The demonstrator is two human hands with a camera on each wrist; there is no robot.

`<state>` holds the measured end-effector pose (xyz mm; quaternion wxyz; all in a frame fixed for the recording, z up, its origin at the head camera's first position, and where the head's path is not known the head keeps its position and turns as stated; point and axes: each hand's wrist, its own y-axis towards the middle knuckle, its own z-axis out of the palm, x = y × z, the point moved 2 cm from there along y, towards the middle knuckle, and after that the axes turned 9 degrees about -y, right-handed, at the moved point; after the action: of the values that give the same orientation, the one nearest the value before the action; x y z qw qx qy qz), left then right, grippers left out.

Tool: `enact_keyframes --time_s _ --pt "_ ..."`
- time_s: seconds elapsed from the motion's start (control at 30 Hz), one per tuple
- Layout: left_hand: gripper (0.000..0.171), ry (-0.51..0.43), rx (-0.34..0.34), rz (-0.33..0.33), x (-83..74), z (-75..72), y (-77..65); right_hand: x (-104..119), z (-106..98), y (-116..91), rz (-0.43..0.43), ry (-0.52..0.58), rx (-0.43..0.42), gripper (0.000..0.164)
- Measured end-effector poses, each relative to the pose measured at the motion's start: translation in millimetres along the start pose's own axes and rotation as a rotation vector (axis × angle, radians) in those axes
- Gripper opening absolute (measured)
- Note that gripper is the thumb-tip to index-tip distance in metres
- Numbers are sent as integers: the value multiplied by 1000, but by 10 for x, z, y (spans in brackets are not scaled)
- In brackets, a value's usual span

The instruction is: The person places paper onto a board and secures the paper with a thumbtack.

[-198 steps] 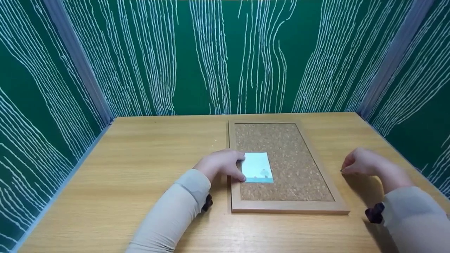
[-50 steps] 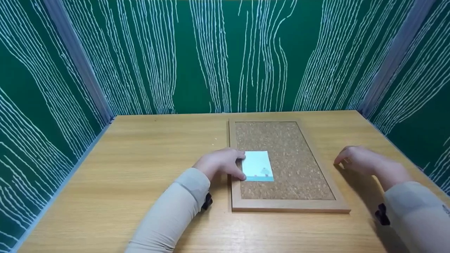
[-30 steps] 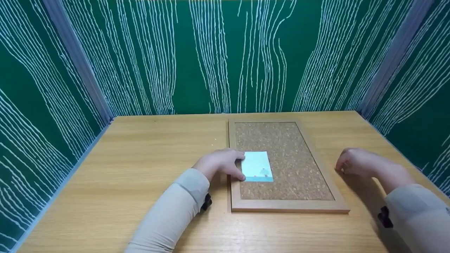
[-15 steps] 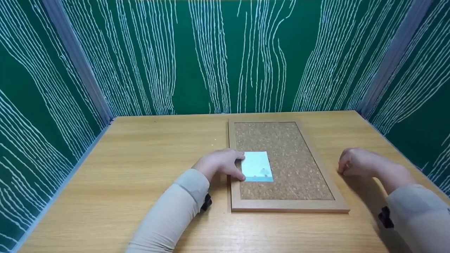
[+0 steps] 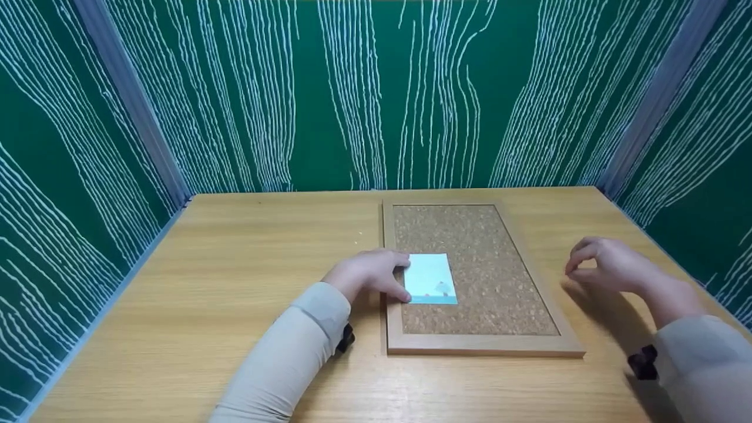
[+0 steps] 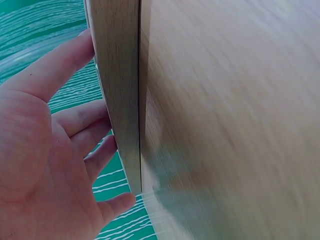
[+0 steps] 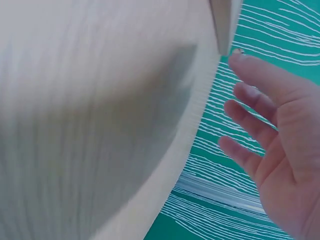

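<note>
A framed cork board (image 5: 470,235) lies flat on the wooden table, right of the middle. On its left part lies a small white paper note (image 5: 427,276) with a pale blue band and a tree print. My left hand (image 5: 370,273) touches the note's left edge with thumb and forefinger spread; the left wrist view shows the fingers (image 6: 67,60) loosely extended along the board's side. Right of the board, just above the table, my right hand (image 5: 614,264) pinches a tiny shiny thumbtack (image 7: 238,51) between thumb and forefinger. The fingertips mostly hide it.
Two tiny bright specks (image 5: 359,234) lie on the table left of the board. Green walls (image 5: 329,117) with white wavy lines stand behind and at both sides of the table (image 5: 176,329).
My right hand pinched low at the table, then felt along it with curled fingers. Now it is slightly raised, thumb and forefinger together. The left hand, note and board have stayed put.
</note>
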<state>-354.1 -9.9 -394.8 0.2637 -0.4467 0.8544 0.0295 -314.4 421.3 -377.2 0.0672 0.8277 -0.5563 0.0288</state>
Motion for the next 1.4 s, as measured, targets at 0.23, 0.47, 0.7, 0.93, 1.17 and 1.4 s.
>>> enact_keyframes --time_s 0.23,0.47,0.7,0.93,1.17,1.4 --pt "79 -17 -2 -16 -10 -1 -4 59 -108 3 -33 24 -246 9" --pt "79 -33 -3 -34 -20 -8 -14 180 -232 12 45 88 -392 3" --pt "79 2 3 -47 -30 -24 -27 437 -363 35 -31 153 -639 10" --pt "80 -27 0 -55 -29 -10 -32 672 -426 99 -88 180 -736 18" --pt "80 -43 -4 -60 -22 -8 -33 831 -415 193 -156 210 -757 20" --pt "80 -36 -8 -66 -14 -6 -24 1027 -415 314 -214 242 -751 21"
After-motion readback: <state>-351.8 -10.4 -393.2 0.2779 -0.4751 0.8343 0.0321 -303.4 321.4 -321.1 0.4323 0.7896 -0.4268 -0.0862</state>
